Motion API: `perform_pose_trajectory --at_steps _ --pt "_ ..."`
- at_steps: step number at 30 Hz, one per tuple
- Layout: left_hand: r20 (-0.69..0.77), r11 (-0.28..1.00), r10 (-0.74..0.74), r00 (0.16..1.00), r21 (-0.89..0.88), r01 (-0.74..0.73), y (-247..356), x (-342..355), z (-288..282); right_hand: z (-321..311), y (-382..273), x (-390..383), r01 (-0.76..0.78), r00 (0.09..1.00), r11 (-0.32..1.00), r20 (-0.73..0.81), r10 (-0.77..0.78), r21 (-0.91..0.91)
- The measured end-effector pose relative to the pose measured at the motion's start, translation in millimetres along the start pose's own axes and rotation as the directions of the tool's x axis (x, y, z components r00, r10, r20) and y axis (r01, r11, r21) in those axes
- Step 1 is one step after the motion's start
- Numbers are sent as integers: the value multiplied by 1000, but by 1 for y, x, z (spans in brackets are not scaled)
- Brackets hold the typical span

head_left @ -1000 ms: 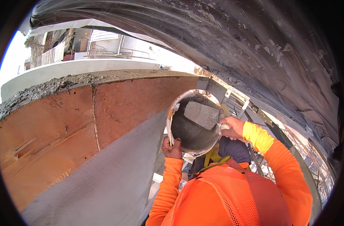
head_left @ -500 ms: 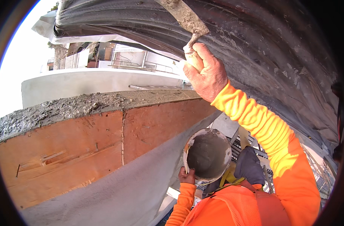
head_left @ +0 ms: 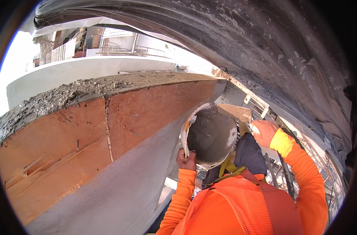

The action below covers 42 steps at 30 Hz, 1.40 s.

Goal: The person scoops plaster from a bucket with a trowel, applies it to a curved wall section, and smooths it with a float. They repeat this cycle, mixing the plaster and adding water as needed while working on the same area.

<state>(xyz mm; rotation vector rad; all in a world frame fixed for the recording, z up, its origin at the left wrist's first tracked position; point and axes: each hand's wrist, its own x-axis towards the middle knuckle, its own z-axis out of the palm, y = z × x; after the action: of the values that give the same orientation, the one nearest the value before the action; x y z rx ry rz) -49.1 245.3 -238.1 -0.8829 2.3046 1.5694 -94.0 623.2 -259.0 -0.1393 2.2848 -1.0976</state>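
Observation:
My left hand (head_left: pixel 186 159) is closed on the near left edge of a bucket (head_left: pixel 184 135) with a pale, crusted rim. Wet grey mortar (head_left: pixel 208 137) coats the inside of it. My right hand (head_left: pixel 265 132) is wrapped round the handle of a trowel (head_left: pixel 238 112), just right of the bucket. The trowel's mortar-stained blade reaches left to the bucket's far right rim; whether it touches the rim I cannot tell.
To the left runs a wall faced with orange-brown boards (head_left: pixel 151 105), its top covered in rough grey mortar (head_left: pixel 74 91). Dark sheeting (head_left: pixel 264 51) hangs overhead and to the right. Scaffold framing (head_left: pixel 305 147) stands below on the right. A pale curved wall (head_left: pixel 88 68) lies beyond.
My right hand has brought the trowel down from high in front of the sheeting to the bucket's right side. My left hand still grips the bucket. The view has shifted somewhat.

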Motion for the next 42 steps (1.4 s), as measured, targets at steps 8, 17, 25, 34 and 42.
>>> perform_pose_trajectory --at_steps 8,17,25,34,42 --pt "159 866 362 918 307 -395 39 3 23 67 -13 3 -43 998 947 23 53 -317" --pt "275 759 535 799 259 -598 67 -5 49 94 -16 79 -171 872 922 382 306 -348" --pt "195 952 244 950 140 -273 41 9 27 73 25 15 -374 834 864 530 154 338" --pt "42 999 24 999 20 -24 11 10 2 -23 -36 38 205 975 778 -60 -212 594" --pt "23 1000 20 1000 -2 -20 -23 3 -21 -115 -165 181 613 500 778 -830 -249 136"
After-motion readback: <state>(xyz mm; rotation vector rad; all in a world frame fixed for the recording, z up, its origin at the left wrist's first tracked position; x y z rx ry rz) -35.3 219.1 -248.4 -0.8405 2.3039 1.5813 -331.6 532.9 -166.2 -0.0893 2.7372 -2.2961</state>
